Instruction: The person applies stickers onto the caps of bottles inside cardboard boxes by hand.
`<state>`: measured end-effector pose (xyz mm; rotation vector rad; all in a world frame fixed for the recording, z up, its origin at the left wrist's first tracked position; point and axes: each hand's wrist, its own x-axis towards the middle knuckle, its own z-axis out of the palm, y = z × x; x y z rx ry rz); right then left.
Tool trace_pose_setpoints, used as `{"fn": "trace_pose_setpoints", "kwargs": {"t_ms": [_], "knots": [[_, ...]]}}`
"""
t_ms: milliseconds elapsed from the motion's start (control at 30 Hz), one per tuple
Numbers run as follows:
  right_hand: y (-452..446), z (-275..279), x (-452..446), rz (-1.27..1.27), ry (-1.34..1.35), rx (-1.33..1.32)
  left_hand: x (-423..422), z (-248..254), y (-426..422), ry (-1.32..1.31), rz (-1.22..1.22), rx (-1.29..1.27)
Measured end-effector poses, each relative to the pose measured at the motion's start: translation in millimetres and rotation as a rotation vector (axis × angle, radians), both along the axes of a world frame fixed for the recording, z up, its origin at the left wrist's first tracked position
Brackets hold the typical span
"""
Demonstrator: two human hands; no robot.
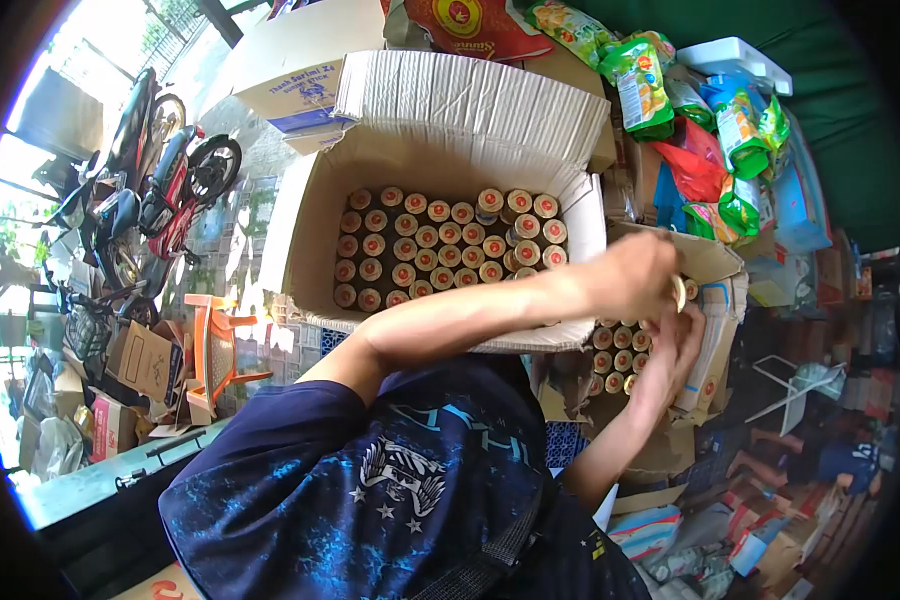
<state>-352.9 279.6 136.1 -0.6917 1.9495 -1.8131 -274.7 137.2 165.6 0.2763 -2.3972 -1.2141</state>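
My left hand (650, 268), blurred by motion, reaches across to the smaller carton (712, 375); its curled fingers are indistinct. Just below, the fingers of my right hand (677, 345) close around a small can with a gold rim (679, 293). The two hands almost meet there, and the can's body is largely hidden. Several similar cans (620, 358) with red-marked round tops stand under my right forearm in the smaller carton. To the left is a large open carton (305, 235), holding rows of upright cans (426, 236); my left forearm covers its front right part.
Green snack bags (638, 90) and a red bag (692, 158) lie behind the smaller carton. A printed carton (295, 90) stands behind the large one. An orange plastic chair (210, 350) and motorbikes (175, 195) are at left. Another person (850, 462) appears at far right.
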Motion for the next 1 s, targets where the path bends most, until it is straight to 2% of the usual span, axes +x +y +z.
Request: {"fn": "trace_pose_setpoints", "kwargs": {"t_ms": [33, 100, 167, 233, 267, 300, 433, 500, 600, 633, 767, 967, 1000], "knots": [[-12.2, 8.5, 8.9, 0.031, 0.012, -0.012, 14.8, 14.0, -12.9, -0.066, -0.006, 0.257], [-35.9, 8.3, 19.1, 0.115, 0.04, -0.01, 30.4, 3.5, -42.4, -0.006, 0.11, 0.061], [-62.1, 6.4, 30.8, 0.247, -0.032, 0.016, 60.0, 6.1, -66.3, -0.051, 0.166, 0.168], [-91.2, -9.3, 37.5, 0.397, 0.018, 0.077, 81.0, -14.2, -88.9, -0.093, 0.177, 0.332], [-104.9, -19.0, 41.9, 0.436, 0.007, 0.157, 90.5, -20.0, -94.0, -0.17, 0.268, 0.402], [-118.5, -30.8, 45.7, 0.477, -0.001, 0.237, 98.4, -47.5, -104.7, -0.112, 0.271, 0.435], [-166.7, -79.7, 53.2, 0.737, -0.051, 0.502, 125.6, -119.6, -123.7, -0.187, 0.516, 0.506], [-189.6, -131.8, 47.0, 0.746, -0.001, 0.654, 126.3, -174.4, -134.9, -0.251, 0.595, 0.671], [-193.4, -138.8, 60.1, 0.718, -0.023, 0.784, 124.9, -206.6, -141.7, -0.278, 0.674, 0.837], [-198.7, -155.6, 54.4, 0.779, -0.062, 0.785, 122.9, -214.2, -141.2, -0.321, 0.694, 0.872], [-193.0, -150.5, 61.5, 0.815, -0.083, 0.774, 113.3, -231.9, -131.1, -0.346, 0.775, 0.913], [-181.7, -144.4, 68.8, 0.753, -0.204, 0.666, 105.7, -245.3, -118.4, -0.198, 0.838, 1.011], [-185.9, -161.7, 61.5, 0.805, -0.189, 0.675, 104.2, -250.9, -118.6, -0.162, 0.854, 1.017]]}}
